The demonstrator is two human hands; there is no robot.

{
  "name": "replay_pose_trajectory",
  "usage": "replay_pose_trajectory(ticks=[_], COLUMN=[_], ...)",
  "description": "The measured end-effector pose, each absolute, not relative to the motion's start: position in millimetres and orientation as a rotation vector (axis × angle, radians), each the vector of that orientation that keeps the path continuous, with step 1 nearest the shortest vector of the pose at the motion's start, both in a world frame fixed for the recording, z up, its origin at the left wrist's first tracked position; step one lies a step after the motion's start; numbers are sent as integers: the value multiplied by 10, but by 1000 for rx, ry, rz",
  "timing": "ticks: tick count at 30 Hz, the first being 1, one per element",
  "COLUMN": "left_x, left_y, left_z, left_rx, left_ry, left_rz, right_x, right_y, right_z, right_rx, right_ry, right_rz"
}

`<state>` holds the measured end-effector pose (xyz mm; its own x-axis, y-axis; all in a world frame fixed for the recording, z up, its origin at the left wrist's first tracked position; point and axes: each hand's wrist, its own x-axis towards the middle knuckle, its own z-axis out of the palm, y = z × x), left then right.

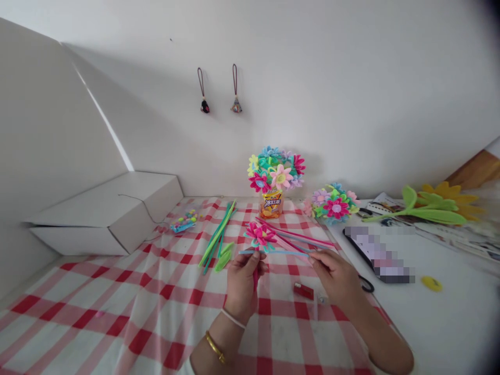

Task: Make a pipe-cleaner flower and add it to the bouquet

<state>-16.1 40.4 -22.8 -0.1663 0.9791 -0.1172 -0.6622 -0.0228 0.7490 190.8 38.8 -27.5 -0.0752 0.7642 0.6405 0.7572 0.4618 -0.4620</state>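
My left hand [241,278] is closed at the centre around the stem of a pink pipe cleaner flower [262,233], which has light teal tips under its petals. A light blue pipe cleaner [287,252] runs across just below the bloom, pinched under my left thumb. Its right end is held between the fingertips of my right hand [339,276], so it stretches nearly level between both hands. Behind the flower lie loose pink and pale pipe cleaners [312,239]. To the left are green pipe cleaners [219,234] and light green leaf shapes [224,258].
A bottle with an orange label [271,205] holds a bouquet [275,169] at the back. Another bouquet [335,204] lies right of it. A red item [303,291] sits between my arms. A phone [375,255] lies right, a white box [113,208] left.
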Motion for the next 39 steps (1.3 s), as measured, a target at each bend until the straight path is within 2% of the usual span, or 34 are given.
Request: replay_pose_trajectory(ticks=[17,31,39], left_x=[-239,-158,-123], left_y=[441,314,303], left_z=[-213,-164,-180], left_rx=[592,525,507], left_ry=[811,760,749], left_rz=[1637,1309,1275], right_x=[1945,1887,1889], right_y=[372,350,304], right_z=[-154,-214,-107], right_rx=[-1360,-1215,-1179], right_ry=[-1751,-1933,-1889], right_rz=[-70,-8,-48])
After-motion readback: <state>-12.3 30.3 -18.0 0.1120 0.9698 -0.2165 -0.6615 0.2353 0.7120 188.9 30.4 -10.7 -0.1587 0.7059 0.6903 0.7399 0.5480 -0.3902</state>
